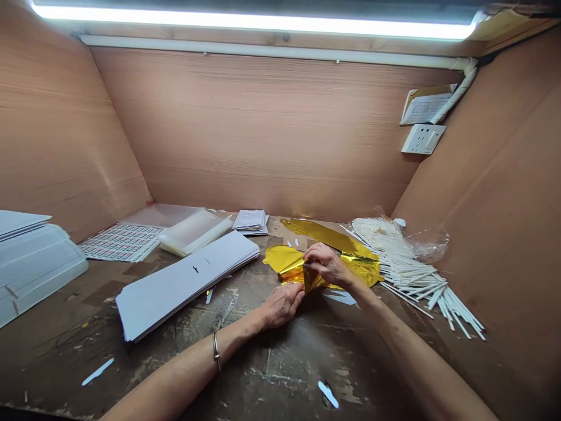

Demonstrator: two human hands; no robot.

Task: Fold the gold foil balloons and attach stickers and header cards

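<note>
A shiny gold foil balloon [283, 257], flat and partly folded, lies on the table in front of me. My left hand [283, 304] rests low at its near edge, fingers closed on the foil. From the right, my right hand [326, 264] pinches a raised fold of the same foil between thumb and fingers. Behind and to the right lies more flat gold foil [328, 235], reaching under the right hand. A white paper piece [340, 297] shows beneath the near edge of the foil. The fingertips are partly hidden by the folds.
A stack of long white cards [188, 280] lies left of my hands. Farther left are clear plastic sleeves [193, 231], a printed sheet [125, 241] and white folded boxes [35, 266]. White sticks [421, 280] are heaped right. Small printed cards [250, 222] stand near the back wall.
</note>
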